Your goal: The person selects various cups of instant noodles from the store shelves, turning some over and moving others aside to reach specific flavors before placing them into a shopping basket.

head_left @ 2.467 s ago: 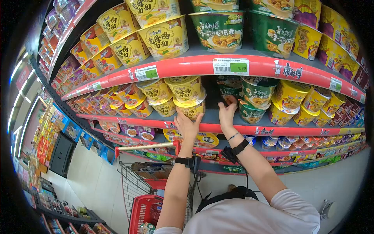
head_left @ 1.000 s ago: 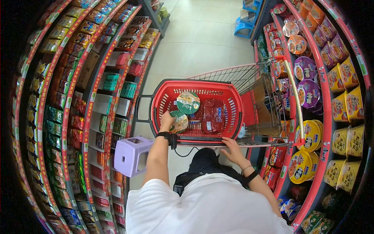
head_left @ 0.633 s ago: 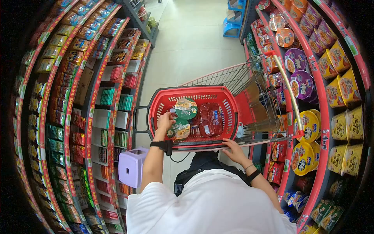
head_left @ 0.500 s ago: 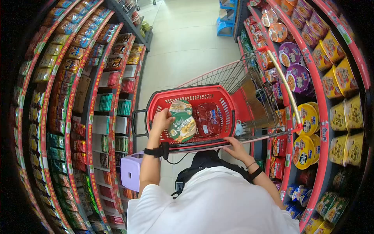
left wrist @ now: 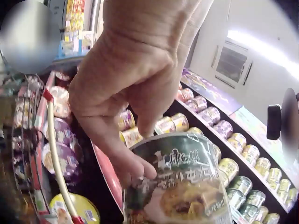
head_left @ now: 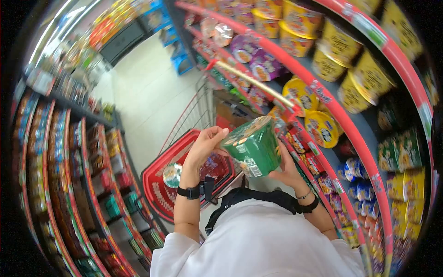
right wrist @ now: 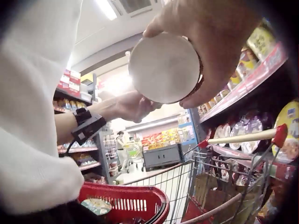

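A green noodle cup is held tilted between both hands, above and right of the red basket. The left hand pinches the cup's edge with its fingertips; in the left wrist view this hand has fingers over the printed side of the cup. The right hand grips the other end. In the right wrist view the right hand curls round the cup's pale base. Another green-lidded cup and partly hidden red packets lie in the basket.
A shopping cart with a cream handle stands beside the right-hand shelves, which hold yellow cups and purple cups. Shelves of packets line the left side, with pale floor between.
The left hand has lifted a green cup out of the basket. The right hand has left the basket's edge and now grips that cup. The head view has swung towards the right-hand shelves.
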Demonstrator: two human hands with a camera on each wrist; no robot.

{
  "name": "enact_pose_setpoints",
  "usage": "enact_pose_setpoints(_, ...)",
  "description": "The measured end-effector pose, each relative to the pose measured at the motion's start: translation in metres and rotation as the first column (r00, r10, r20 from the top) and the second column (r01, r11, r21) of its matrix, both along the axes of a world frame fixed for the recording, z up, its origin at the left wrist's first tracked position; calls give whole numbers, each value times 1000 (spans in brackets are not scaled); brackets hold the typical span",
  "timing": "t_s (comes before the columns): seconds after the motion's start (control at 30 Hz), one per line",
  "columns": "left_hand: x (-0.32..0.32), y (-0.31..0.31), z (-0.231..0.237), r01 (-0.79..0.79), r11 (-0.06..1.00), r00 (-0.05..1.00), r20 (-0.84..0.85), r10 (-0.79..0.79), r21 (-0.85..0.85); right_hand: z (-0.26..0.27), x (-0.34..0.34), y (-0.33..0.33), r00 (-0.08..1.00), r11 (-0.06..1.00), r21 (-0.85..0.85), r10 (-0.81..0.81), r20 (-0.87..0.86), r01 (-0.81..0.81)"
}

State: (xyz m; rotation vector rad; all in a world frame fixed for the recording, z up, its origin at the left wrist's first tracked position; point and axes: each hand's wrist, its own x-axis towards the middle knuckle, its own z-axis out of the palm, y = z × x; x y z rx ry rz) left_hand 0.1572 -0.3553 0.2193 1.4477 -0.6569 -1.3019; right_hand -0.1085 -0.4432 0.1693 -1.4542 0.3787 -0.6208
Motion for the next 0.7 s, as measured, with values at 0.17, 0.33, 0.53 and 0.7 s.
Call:
enact_pose_setpoints(0.17, -52, -62, -8, 80, 968, 945, -289, -150, -238, 10, -50, 0, 938, 908, 359, -295, 181, 216)
enact_pose_setpoints(0.33, -122, -90, 2, 359, 863, 898, -122, -424, -356, 28, -87, -4, 834, 755, 655, -375, 404, 22)
enact_pose_setpoints(0.53, -164, -102, 4, 441, 793, 876, 8, -483, -421, 27, -121, -8, 761, 763, 646, -418, 496, -1)
enact_pose_setpoints(0.7, -187, -115, 26, 644, 709, 765, 246, -595, -286, 17, -156, -9, 841, 836, 514, -412, 352, 194)
